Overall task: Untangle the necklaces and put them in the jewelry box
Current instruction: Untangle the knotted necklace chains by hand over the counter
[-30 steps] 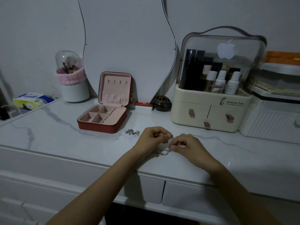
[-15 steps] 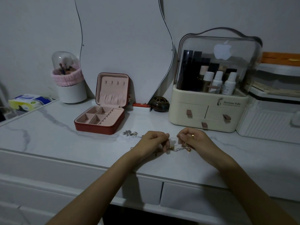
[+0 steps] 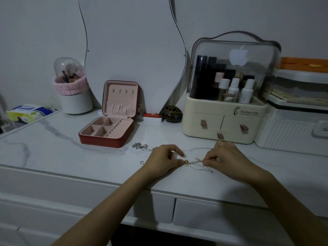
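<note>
A tangle of thin necklaces [image 3: 194, 163] with a small gold bead is stretched low over the white marble tabletop [image 3: 53, 153]. My left hand [image 3: 164, 159] pinches its left end by the bead. My right hand [image 3: 225, 158] pinches the right end, with loose chain strands hanging below. A second small heap of silver chain [image 3: 140, 146] lies on the table just left of my left hand. The red jewelry box [image 3: 108, 129] stands open behind it, its pink compartments holding nothing, its lid upright.
A cream cosmetics organizer [image 3: 225, 125] with a clear lid stands at the back right, a white ribbed container [image 3: 291, 135] beside it. A brush holder with a pink band [image 3: 73, 93], a tissue pack [image 3: 28, 113], a small dark jar [image 3: 171, 114] and a curvy mirror [image 3: 133, 50] line the back.
My hands have drawn apart, pulling the tangle out into a line between them. Loose strands now hang below it.
</note>
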